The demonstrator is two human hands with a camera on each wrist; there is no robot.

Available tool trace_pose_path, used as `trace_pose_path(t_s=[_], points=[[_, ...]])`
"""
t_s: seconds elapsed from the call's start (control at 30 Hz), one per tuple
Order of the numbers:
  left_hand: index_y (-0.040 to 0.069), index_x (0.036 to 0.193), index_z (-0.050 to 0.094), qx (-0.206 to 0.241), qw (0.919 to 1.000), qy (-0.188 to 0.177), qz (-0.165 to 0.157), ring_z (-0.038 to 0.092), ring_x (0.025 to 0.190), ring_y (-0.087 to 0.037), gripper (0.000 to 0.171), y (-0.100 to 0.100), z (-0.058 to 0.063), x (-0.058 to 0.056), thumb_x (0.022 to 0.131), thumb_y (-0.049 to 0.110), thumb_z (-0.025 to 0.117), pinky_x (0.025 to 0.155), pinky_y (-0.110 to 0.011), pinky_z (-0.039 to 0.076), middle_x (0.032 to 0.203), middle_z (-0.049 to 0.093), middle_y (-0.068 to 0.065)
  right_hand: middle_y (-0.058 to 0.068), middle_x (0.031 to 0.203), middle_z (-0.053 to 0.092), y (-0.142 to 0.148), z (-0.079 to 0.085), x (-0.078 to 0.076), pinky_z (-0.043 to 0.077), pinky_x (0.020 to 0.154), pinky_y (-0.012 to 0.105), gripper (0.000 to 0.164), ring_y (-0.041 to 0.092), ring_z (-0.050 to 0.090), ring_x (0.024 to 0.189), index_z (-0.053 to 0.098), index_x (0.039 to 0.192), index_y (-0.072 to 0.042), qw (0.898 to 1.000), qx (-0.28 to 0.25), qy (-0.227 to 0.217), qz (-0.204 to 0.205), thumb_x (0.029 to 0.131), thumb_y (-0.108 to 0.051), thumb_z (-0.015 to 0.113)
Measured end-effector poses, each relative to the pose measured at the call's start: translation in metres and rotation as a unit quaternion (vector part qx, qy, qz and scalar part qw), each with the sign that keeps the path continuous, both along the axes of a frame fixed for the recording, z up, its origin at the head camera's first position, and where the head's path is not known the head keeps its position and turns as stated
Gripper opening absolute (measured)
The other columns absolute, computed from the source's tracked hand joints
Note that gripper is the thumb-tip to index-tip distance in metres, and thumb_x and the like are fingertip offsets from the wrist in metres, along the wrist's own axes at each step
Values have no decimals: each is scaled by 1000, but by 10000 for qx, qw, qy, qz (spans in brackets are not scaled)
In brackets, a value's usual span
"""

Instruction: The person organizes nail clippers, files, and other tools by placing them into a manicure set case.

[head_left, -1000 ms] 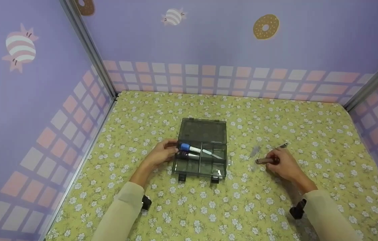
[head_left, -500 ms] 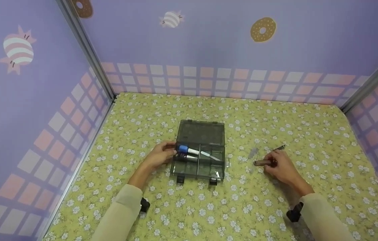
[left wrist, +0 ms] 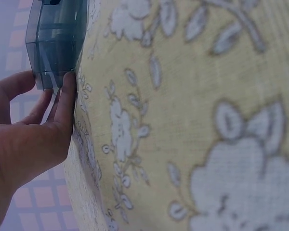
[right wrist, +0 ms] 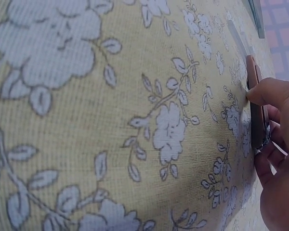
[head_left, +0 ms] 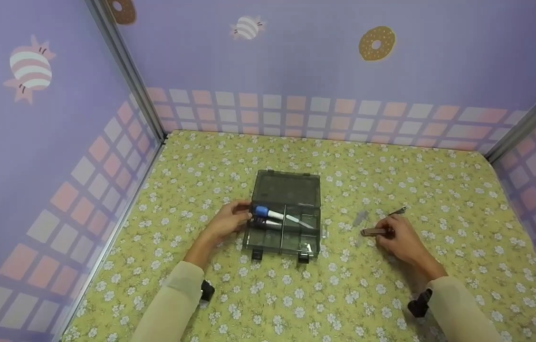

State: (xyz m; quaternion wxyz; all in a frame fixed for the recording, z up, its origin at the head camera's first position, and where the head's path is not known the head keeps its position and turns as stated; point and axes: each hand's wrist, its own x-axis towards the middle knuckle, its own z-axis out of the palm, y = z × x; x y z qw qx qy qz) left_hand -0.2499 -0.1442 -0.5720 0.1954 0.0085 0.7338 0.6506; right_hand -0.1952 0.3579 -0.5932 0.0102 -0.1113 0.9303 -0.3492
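Observation:
An open dark see-through compartment box [head_left: 289, 244] stands mid-table, its lid [head_left: 287, 186] laid back. Inside rest a blue-capped white tube [head_left: 262, 211], a dark bottle with a pale tip [head_left: 268, 223] and a flat pale blade-like stick [head_left: 299, 221]. My left hand [head_left: 226, 221] holds the box's left edge; thumb and fingers bracket its corner in the left wrist view. To the right, my right hand [head_left: 400, 240] pinches a slim copper-brown bar-shaped tool [right wrist: 254, 72] with a shiny metal end, low over the cloth. Its exact kind is unclear, and fingers hide part of it.
A small dark metallic item [head_left: 397, 211] lies just beyond my right hand. Thin clear strips [head_left: 360, 218] lie between that hand and the box. Flowered yellow cloth [head_left: 287, 289] covers the table. Patterned purple walls [head_left: 296, 57] enclose the back and sides.
Both hands keep their places and holds. The copper-brown tool has turned slightly in my right fingers, and the head view has shifted a little.

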Motion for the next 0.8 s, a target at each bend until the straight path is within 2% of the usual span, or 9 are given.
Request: trace_pose_path(t_s=[0.2, 0.5, 0.67, 0.8], points=[[0, 152, 51, 14, 10000, -13, 10, 62, 128, -32, 47, 0, 3, 2, 107, 4, 60, 97, -41, 56, 145, 59, -20, 14, 108, 60, 0, -1, 3, 42, 77, 42, 14, 27, 48, 94, 71, 107, -3, 9998, 51, 217, -4, 95, -3, 77], [2, 151, 53, 102, 9999, 35, 96, 62, 130, -32, 46, 1, -1, -1, 106, 5, 62, 103, -44, 54, 144, 60, -19, 18, 111, 62, -1, 0, 3, 42, 77, 45, 13, 31, 49, 97, 72, 105, -3, 9984, 42, 563, -74, 93, -1, 78], [3, 152, 53, 102, 9999, 3, 88, 63, 129, -31, 47, 1, -2, -1, 106, 5, 63, 104, -45, 54, 144, 60, -18, 15, 107, 62, -1, 1, 5, 40, 75, 43, 11, 28, 47, 92, 73, 103, -4, 9990, 20, 419, -149, 94, -2, 78], [1, 152, 52, 123, 9999, -1, 74, 62, 130, -32, 47, -2, -3, 0, 106, 5, 62, 104, -45, 54, 144, 60, -19, 13, 104, 63, -7, 5, 5, 45, 70, 37, 12, 24, 53, 87, 72, 108, -4, 9998, -138, 19, -118, 98, -8, 76]])
